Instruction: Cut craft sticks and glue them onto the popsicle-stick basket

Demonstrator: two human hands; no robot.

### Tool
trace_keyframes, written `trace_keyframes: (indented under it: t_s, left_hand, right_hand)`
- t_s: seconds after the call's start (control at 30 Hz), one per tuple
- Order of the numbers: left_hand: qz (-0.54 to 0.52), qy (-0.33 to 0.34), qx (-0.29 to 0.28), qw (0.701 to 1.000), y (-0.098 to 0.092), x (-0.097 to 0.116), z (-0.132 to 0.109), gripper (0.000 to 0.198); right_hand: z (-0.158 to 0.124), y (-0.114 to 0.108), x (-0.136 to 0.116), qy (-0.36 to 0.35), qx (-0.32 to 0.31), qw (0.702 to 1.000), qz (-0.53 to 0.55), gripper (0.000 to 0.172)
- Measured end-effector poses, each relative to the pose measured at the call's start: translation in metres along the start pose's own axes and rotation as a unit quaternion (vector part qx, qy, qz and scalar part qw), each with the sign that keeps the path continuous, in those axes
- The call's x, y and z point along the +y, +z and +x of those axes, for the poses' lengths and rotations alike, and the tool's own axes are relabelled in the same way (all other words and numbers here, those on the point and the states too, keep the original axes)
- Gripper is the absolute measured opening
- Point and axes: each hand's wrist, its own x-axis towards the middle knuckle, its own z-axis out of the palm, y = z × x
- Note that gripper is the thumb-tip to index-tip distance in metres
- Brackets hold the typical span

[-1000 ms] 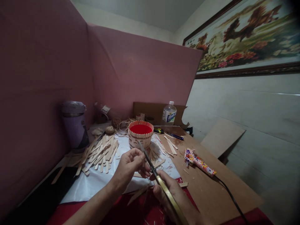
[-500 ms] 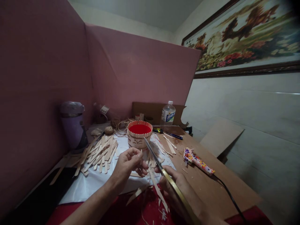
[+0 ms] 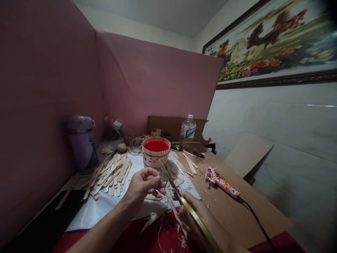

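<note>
Just beside scissors [image 3: 183, 202], curled left hand [image 3: 146, 183].

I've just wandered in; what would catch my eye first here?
Probably the round wooden-looking basket with its bright red inside, mid-table beyond the two hands. Next, the gold-handled scissors in the right hand, close beside the left hand. A heap of flat wooden sticks spreads to the left, while a colourful, patterned gun-shaped tool lies on the right.

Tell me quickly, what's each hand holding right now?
Left hand: closed, apparently pinching a small wood sliver.
Right hand: closed around the scissors.
</note>
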Motion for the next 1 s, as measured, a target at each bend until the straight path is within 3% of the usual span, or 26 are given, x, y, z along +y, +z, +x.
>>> trace_keyframes:
  t_s: [0.2,0.57,0.87,1.0]
  left_hand:
    - [0.007,-0.023,0.020,1.000,0.000,-0.001,0.001,0.031]
    - [0.018,-0.013,-0.008,1.000,0.001,-0.002,-0.002,0.029]
    - [0.025,-0.019,0.024,0.999,0.003,-0.001,-0.001,0.032]
    - [0.029,-0.019,0.018,0.999,0.004,-0.001,-0.001,0.032]
  right_hand:
    - [0.001,0.001,-0.002,-0.012,-0.027,0.999,-0.022,0.059]
    - [0.001,0.006,-0.002,-0.019,-0.015,1.000,-0.009,0.054]
    - [0.004,0.007,0.006,-0.004,-0.013,1.000,0.007,0.048]
    - [0.003,0.007,0.004,-0.033,0.003,0.999,0.001,0.044]
